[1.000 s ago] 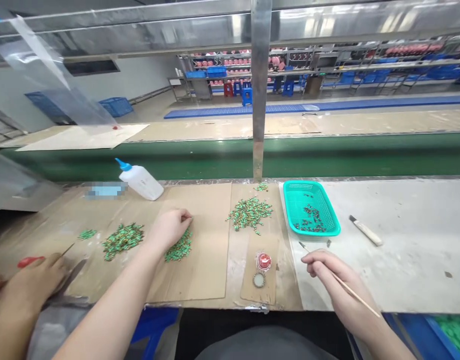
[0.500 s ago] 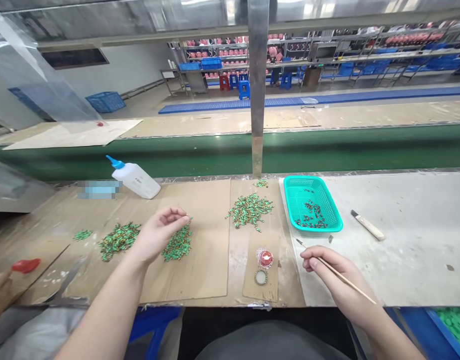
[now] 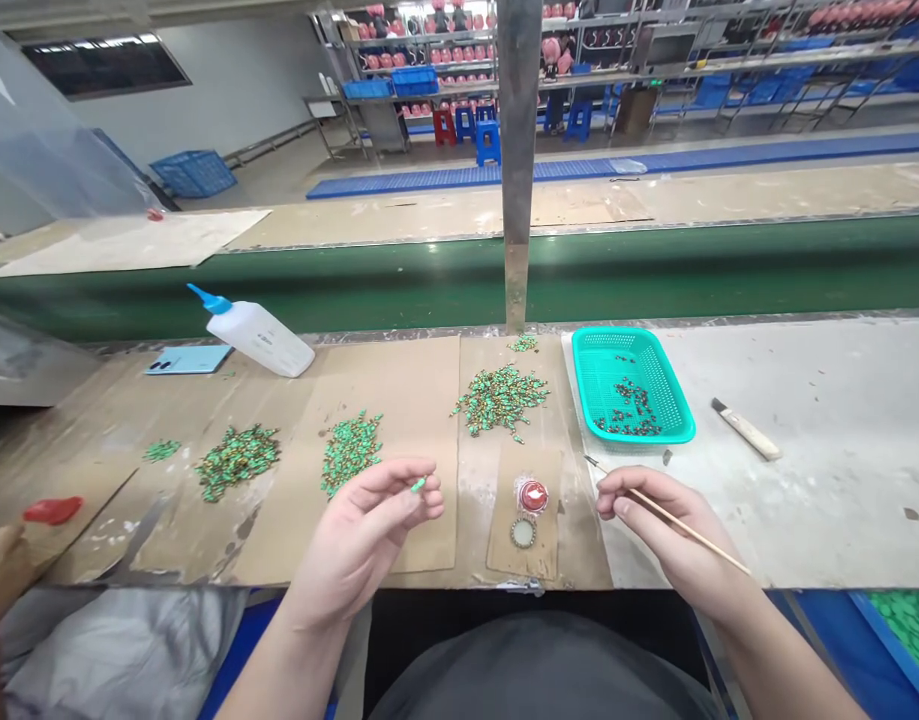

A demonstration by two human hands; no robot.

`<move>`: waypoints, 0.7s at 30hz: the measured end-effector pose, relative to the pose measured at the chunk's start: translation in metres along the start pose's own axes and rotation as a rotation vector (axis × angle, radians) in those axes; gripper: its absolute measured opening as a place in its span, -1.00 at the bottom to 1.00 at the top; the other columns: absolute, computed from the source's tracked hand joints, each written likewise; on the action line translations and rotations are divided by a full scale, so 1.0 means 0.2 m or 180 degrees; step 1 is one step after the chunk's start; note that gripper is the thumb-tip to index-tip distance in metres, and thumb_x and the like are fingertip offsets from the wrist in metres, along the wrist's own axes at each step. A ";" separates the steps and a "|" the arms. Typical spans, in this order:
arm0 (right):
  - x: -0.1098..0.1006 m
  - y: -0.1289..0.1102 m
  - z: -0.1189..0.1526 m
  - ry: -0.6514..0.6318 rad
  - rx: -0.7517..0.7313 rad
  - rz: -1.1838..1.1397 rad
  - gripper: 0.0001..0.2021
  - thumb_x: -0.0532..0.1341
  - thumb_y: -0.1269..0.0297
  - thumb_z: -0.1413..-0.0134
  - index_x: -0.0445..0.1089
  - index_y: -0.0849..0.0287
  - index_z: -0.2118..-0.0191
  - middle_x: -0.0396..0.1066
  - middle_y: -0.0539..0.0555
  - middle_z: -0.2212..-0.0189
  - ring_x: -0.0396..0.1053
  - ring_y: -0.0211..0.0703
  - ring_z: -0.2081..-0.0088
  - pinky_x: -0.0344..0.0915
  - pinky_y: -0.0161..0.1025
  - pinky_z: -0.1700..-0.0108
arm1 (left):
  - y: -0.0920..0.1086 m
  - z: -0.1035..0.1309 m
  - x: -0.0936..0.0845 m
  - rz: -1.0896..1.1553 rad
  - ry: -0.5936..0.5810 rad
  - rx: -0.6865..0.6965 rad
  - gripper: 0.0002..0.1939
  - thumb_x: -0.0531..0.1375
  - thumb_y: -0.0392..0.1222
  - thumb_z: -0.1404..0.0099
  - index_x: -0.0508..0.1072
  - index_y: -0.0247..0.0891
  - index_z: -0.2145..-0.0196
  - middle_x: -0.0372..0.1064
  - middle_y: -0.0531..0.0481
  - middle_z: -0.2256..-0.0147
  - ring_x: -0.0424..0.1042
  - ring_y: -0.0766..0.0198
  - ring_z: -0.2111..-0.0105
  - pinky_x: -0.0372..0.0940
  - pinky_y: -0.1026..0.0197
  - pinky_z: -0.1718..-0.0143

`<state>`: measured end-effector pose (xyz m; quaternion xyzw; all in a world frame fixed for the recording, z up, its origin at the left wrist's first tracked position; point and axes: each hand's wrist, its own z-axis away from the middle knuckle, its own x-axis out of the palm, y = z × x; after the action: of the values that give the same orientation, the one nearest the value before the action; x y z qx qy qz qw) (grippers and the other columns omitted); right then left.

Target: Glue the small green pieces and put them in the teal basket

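Between the thumb and fingers of my left hand (image 3: 373, 530) is a small green piece (image 3: 418, 485), held above the cardboard. Behind that hand lies a pile of small green pieces (image 3: 352, 448). My right hand (image 3: 665, 520) grips a thin paintbrush (image 3: 688, 530), its dark tip pointing up and left, apart from the green piece. Between the hands, a bottle cap with red paint (image 3: 533, 496) and another cap with pale contents (image 3: 523, 532) sit on a cardboard strip (image 3: 504, 560). Beyond them lies a heap of green and gold-brown pieces (image 3: 502, 400).
A turquoise basket (image 3: 688, 425) holds small dark pieces. Right of it lies a flat brush (image 3: 745, 430). Leftward are another pile of pieces (image 3: 238, 462), a white squeeze bottle (image 3: 260, 338) and a light-blue phone (image 3: 187, 359). A co-worker's hand (image 3: 5, 565) is at far left, near a red object (image 3: 52, 511).
My left hand has moved from the green pile rightward and nearer to me, with a small green piece in its fingers. My right hand still holds the paintbrush in nearly the same place.
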<state>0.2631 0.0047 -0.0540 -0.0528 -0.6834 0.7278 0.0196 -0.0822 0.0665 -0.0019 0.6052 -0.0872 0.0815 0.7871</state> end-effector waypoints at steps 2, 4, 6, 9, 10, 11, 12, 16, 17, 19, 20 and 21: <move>0.01 0.00 0.00 -0.0050 -0.0072 -0.0045 -0.58 0.54 -0.26 -0.41 0.78 0.03 0.12 0.75 0.14 0.29 0.74 0.03 0.21 0.75 -0.14 0.08 | -0.02 0.01 0.02 0.0002 -0.0009 -0.0032 -0.55 0.84 0.15 0.06 0.90 -0.13 0.33 0.70 -0.06 0.44 0.63 0.22 0.43 0.65 0.24 0.36; 0.01 -0.01 -0.01 -0.0148 -0.0117 -0.0160 -0.59 0.52 -0.25 -0.46 0.79 0.02 0.10 0.76 0.14 0.28 0.74 0.03 0.21 0.75 -0.11 0.06 | -0.03 0.02 0.04 -0.0027 -0.0002 -0.0057 -0.54 0.83 0.21 0.05 0.88 -0.12 0.37 0.67 -0.05 0.45 0.60 0.24 0.46 0.57 0.28 0.45; 0.02 -0.02 -0.02 -0.0261 -0.0159 -0.0328 -0.62 0.50 -0.22 -0.51 0.81 0.00 0.04 0.77 0.14 0.26 0.73 0.03 0.22 0.75 -0.06 0.05 | -0.05 0.03 0.05 -0.0087 0.0018 -0.0103 -0.54 0.82 0.22 0.05 0.88 -0.12 0.38 0.70 -0.08 0.42 0.62 0.21 0.44 0.55 0.28 0.48; 0.03 0.00 -0.04 -0.0234 -0.0306 -0.0434 -0.65 0.52 -0.19 -0.50 0.85 -0.03 -0.03 0.72 0.11 0.32 0.67 0.01 0.25 0.71 -0.03 0.09 | -0.08 0.04 0.06 -0.0201 0.0037 -0.0192 -0.59 0.83 0.12 0.06 0.88 -0.14 0.41 0.70 -0.08 0.46 0.59 0.22 0.48 0.58 0.25 0.43; 0.03 0.01 -0.05 -0.0177 -0.0349 -0.0414 -0.65 0.53 -0.19 -0.48 0.86 -0.03 -0.01 0.69 0.10 0.35 0.65 0.02 0.23 0.69 -0.02 0.08 | -0.10 0.04 0.06 -0.0236 0.0046 -0.0218 -0.62 0.83 0.08 0.07 0.87 -0.14 0.42 0.68 -0.05 0.50 0.56 0.25 0.50 0.58 0.26 0.41; 0.03 0.02 -0.07 -0.0118 -0.0362 -0.0385 -0.65 0.55 -0.20 -0.45 0.87 -0.03 0.03 0.66 0.09 0.37 0.64 0.04 0.20 0.67 -0.02 0.06 | -0.11 0.04 0.05 -0.0270 0.0057 -0.0242 -0.64 0.83 0.04 0.07 0.87 -0.13 0.43 0.66 -0.03 0.52 0.55 0.26 0.50 0.57 0.28 0.41; 0.04 0.04 -0.08 -0.0067 -0.0339 -0.0364 -0.64 0.56 -0.21 -0.42 0.87 -0.02 0.08 0.65 0.10 0.36 0.64 0.06 0.16 0.66 -0.01 0.03 | -0.13 0.05 0.05 -0.0306 0.0064 -0.0276 -0.65 0.83 0.01 0.07 0.86 -0.12 0.43 0.64 -0.01 0.53 0.55 0.27 0.50 0.55 0.31 0.41; 0.08 0.11 -0.14 0.0017 -0.0077 -0.0432 -0.61 0.57 -0.21 -0.36 0.78 0.03 0.14 0.72 0.11 0.25 0.69 0.05 0.21 0.70 0.03 0.02 | -0.20 0.06 0.06 -0.0413 0.0005 -0.0465 -0.65 0.82 0.01 0.05 0.85 -0.13 0.43 0.65 -0.01 0.49 0.57 0.26 0.47 0.54 0.33 0.41; 0.09 0.13 -0.15 0.0023 -0.0003 -0.0463 -0.61 0.58 -0.21 -0.34 0.75 0.05 0.16 0.72 0.10 0.26 0.70 0.02 0.25 0.72 0.03 0.03 | -0.22 0.07 0.07 -0.0429 -0.0041 -0.0520 -0.64 0.82 0.03 0.04 0.84 -0.14 0.42 0.65 -0.02 0.49 0.56 0.25 0.48 0.54 0.31 0.42; 0.12 0.15 -0.16 0.0034 0.0101 -0.0519 -0.57 0.61 -0.23 -0.29 0.67 0.06 0.20 0.71 0.06 0.31 0.71 -0.01 0.30 0.74 0.02 0.04 | -0.25 0.08 0.09 -0.0451 -0.0143 -0.0621 -0.62 0.80 0.10 0.00 0.85 -0.14 0.40 0.62 -0.02 0.50 0.53 0.23 0.49 0.52 0.29 0.47; 0.13 0.16 -0.17 0.0038 0.0129 -0.0541 -0.54 0.62 -0.25 -0.27 0.63 0.06 0.22 0.70 0.06 0.32 0.71 -0.02 0.30 0.75 0.01 0.04 | -0.26 0.09 0.09 -0.0464 -0.0184 -0.0654 -0.60 0.80 0.13 -0.01 0.85 -0.14 0.39 0.60 -0.02 0.51 0.51 0.22 0.50 0.50 0.28 0.49; 0.13 0.16 -0.17 0.0039 0.0145 -0.0559 -0.51 0.62 -0.28 -0.25 0.61 0.05 0.24 0.71 0.06 0.32 0.72 -0.02 0.30 0.75 0.00 0.04 | -0.26 0.10 0.10 -0.0475 -0.0216 -0.0674 -0.59 0.79 0.16 -0.02 0.85 -0.14 0.39 0.58 -0.02 0.51 0.50 0.22 0.50 0.49 0.27 0.49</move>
<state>0.2414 0.0382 -0.0890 0.0034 -0.6685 0.7384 0.0888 -0.0509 0.0350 -0.0417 0.5259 -0.0767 -0.0075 0.8470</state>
